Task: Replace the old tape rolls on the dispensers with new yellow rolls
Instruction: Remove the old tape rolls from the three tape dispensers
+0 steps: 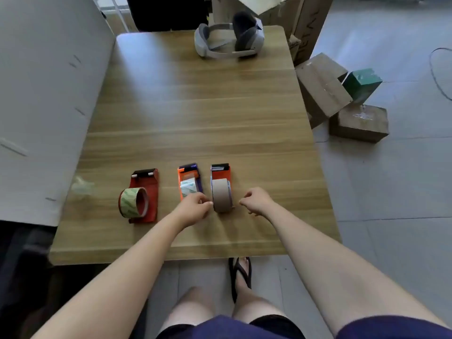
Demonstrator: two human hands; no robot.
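My left hand [193, 209] has its fingers curled, the tips right against the left side of the brown tape roll [221, 195]; I cannot tell whether they pinch it or only touch it. My right hand [256, 201] hovers just right of that roll, loosely curled and holding nothing. Both forearms reach forward over the wood-grain table [195, 106]. The matte roll stands on edge in the orange dispenser [220, 172], beside two dispensers carrying glossy green-printed rolls.

Grey headset [228, 40] on wooden table [195, 113], cardboard boxes [320, 91], green box [362, 83]
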